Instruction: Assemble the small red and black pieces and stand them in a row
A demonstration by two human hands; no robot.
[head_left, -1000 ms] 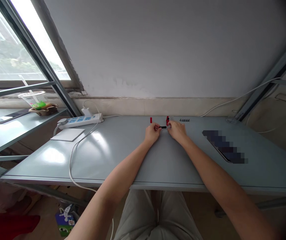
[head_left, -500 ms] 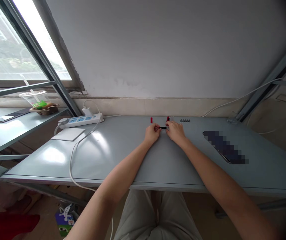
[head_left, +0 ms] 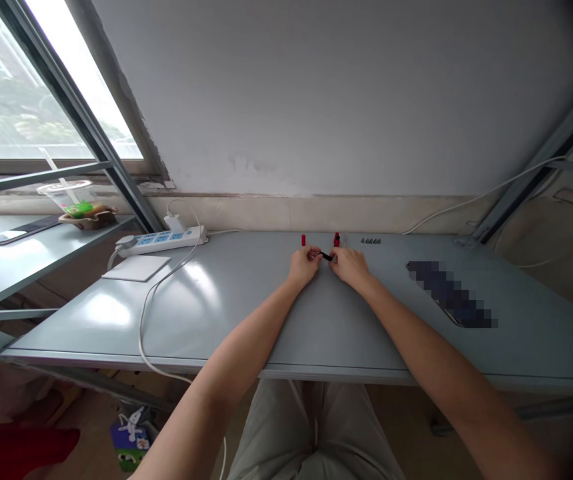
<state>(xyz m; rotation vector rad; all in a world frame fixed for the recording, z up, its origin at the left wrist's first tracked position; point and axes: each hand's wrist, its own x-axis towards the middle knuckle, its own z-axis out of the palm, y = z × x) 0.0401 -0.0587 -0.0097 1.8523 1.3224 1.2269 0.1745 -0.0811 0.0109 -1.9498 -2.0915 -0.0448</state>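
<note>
A short black rod [head_left: 326, 256] spans the gap between my two hands, low over the grey table; its exact kind is too small to make out. The fingers of my left hand [head_left: 304, 265] pinch its left end. At the other end, my right hand [head_left: 351, 266] has its fingertips closed on the rod, and the fingers hide that tip. Just beyond the hands stand a small red cylinder [head_left: 303, 240] and a red-and-black piece [head_left: 337, 239]. A small clear piece [head_left: 345, 238] is beside the latter. Several tiny dark metallic bits [head_left: 371, 241] lie in a row farther right.
A phone-like dark slab [head_left: 449, 293], partly pixelated, lies on the right of the table [head_left: 246, 313]. At the left are a white power strip [head_left: 163, 241], a white flat square [head_left: 136, 269] and a loose cable [head_left: 145, 313] over the front edge. A wall closes off the back.
The black rod has tilted, its right end now lower. My right hand has shifted slightly left and down, uncovering more of the red-and-black piece. My left hand has barely moved.
</note>
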